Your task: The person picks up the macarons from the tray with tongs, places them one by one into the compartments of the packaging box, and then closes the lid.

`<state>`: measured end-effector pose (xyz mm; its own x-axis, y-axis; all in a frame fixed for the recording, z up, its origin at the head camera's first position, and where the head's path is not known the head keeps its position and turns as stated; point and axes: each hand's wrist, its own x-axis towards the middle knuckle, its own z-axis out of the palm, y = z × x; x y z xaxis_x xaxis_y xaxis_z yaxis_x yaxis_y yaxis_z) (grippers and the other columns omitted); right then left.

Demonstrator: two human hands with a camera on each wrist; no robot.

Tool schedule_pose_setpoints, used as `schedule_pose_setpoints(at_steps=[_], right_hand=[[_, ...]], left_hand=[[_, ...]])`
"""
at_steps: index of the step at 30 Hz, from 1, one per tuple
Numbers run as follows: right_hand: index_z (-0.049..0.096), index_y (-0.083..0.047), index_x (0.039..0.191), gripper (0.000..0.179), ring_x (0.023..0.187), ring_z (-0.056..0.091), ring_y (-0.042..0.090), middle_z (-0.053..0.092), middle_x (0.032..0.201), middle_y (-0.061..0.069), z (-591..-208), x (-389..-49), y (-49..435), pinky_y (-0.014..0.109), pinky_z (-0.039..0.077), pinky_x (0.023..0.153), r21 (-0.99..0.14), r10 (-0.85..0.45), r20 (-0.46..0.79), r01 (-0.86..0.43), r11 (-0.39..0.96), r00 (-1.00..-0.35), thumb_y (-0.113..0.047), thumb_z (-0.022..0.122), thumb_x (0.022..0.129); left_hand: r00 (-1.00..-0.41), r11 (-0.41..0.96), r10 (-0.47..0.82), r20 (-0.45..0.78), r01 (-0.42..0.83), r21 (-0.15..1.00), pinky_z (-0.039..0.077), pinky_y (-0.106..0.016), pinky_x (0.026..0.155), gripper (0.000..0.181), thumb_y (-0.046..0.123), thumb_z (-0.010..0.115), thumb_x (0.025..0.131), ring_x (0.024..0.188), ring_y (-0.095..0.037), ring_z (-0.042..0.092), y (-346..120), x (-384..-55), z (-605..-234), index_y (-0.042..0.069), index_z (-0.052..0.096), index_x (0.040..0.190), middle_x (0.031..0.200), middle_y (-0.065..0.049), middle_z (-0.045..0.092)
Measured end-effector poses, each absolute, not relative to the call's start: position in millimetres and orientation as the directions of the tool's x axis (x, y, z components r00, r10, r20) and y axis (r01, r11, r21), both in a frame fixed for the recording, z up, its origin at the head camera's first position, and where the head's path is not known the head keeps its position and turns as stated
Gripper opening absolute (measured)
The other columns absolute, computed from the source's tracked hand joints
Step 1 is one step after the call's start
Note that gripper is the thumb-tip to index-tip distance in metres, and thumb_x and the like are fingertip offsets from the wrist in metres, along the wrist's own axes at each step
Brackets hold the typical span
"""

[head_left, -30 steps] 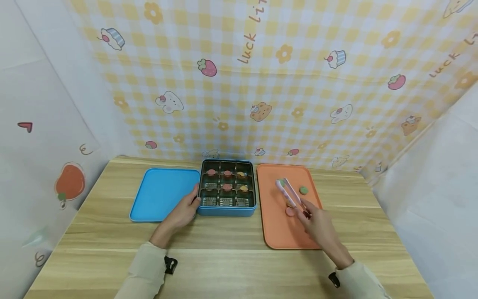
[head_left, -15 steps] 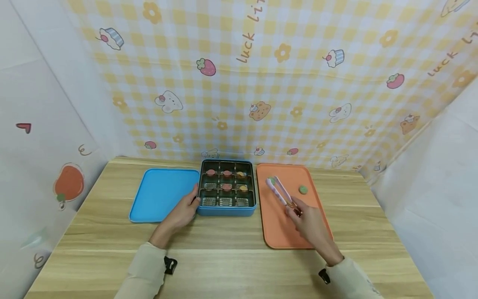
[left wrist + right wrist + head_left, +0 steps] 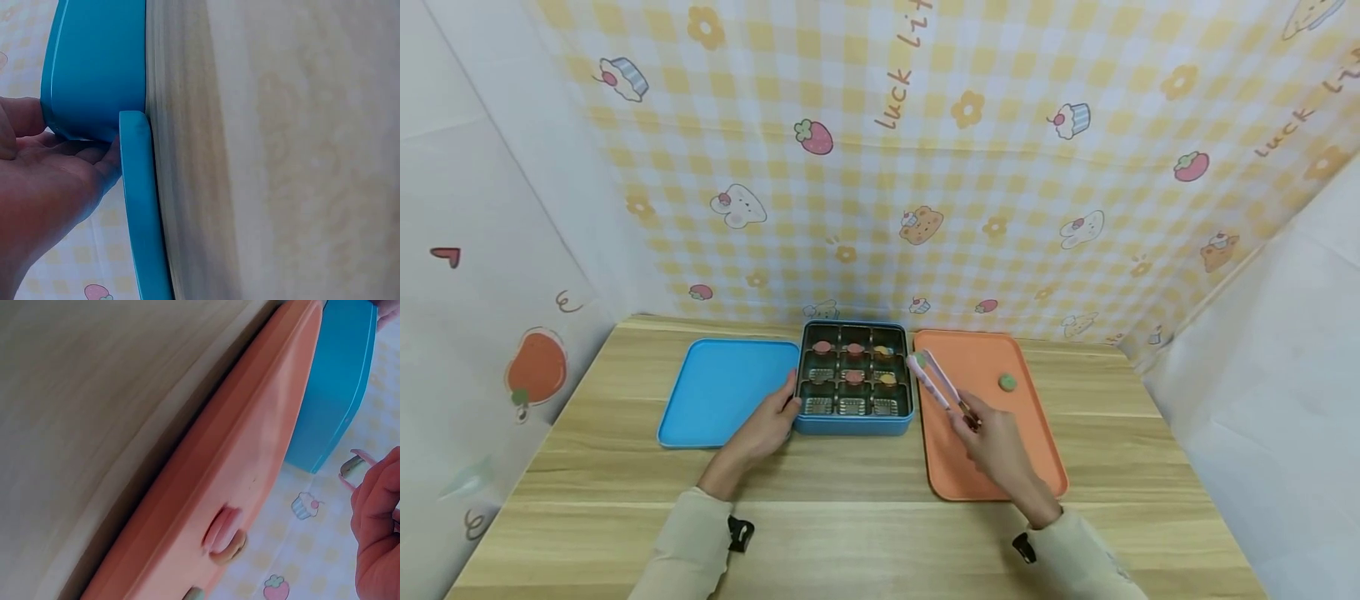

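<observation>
My left hand (image 3: 769, 427) holds the left side of a blue box (image 3: 853, 426); in the left wrist view the thumb is at its rim and the fingers lie along its wall. Several pink and yellow macarons sit in the box's black divided insert (image 3: 853, 392), in its back and middle rows. My right hand (image 3: 997, 446) grips light-coloured tongs (image 3: 936, 390). A green macaron (image 3: 354, 470) is pinched between their tips, close to the box's right rim.
Below the right hand lies an orange tray (image 3: 955, 479) with another green macaron (image 3: 1007, 382). In the right wrist view a pink macaron (image 3: 221, 530) and a tan one (image 3: 230, 547) also lie there. A blue lid (image 3: 730, 383) lies left of the box on the wooden table (image 3: 850, 533).
The right hand has moved left across the tray, bringing the tongs and the green macaron to the box's right edge. The left hand stays on the box.
</observation>
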<state>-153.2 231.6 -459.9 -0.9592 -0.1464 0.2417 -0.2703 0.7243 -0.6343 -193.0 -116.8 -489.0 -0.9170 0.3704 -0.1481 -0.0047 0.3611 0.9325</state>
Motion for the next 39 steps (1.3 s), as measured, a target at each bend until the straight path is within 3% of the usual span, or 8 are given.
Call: schedule_pose_setpoints(at_steps=[18, 30, 39], right_hand=[[0.063, -0.012, 0.133, 0.033, 0.036, 0.042, 0.003, 0.053, 0.06, -0.003, -455.4, -163.3, 188.4, 0.02, 0.033, 0.03, -0.713, -0.176, 0.161, -0.238, 0.66, -0.971, -0.018, 0.061, 0.1], [0.068, -0.007, 0.127, 0.032, 0.037, 0.033, -0.001, 0.049, 0.057, -0.008, -459.4, -169.6, 171.5, 0.016, 0.026, 0.035, -0.611, -0.212, 0.277, -0.343, 0.714, -0.937, -0.017, 0.067, 0.097], [0.069, -0.007, 0.123, 0.028, 0.041, 0.035, -0.001, 0.044, 0.056, -0.009, -459.5, -175.2, 150.5, 0.016, 0.026, 0.038, -0.615, -0.26, 0.261, -0.368, 0.697, -0.93, -0.018, 0.066, 0.097]], left_hand=[[-0.909, 0.356, 0.385, -0.159, -0.012, 0.934, 0.001, -0.058, 0.121, 0.058, 0.01, 0.023, 0.11, 0.15, -0.039, -0.013, -117.4, -192.5, -489.3, -0.003, -0.012, 0.155, 0.163, -0.022, -0.015], [-0.907, 0.352, 0.387, -0.168, -0.023, 0.936, 0.001, -0.057, 0.121, 0.059, 0.01, 0.023, 0.11, 0.15, -0.038, -0.014, -116.7, -193.7, -488.2, -0.003, -0.012, 0.155, 0.163, -0.022, -0.015], [-0.906, 0.356, 0.385, -0.176, -0.03, 0.934, 0.0, -0.058, 0.121, 0.06, 0.011, 0.024, 0.11, 0.149, -0.039, -0.014, -117.8, -193.0, -487.6, -0.002, -0.012, 0.155, 0.162, -0.022, -0.015]])
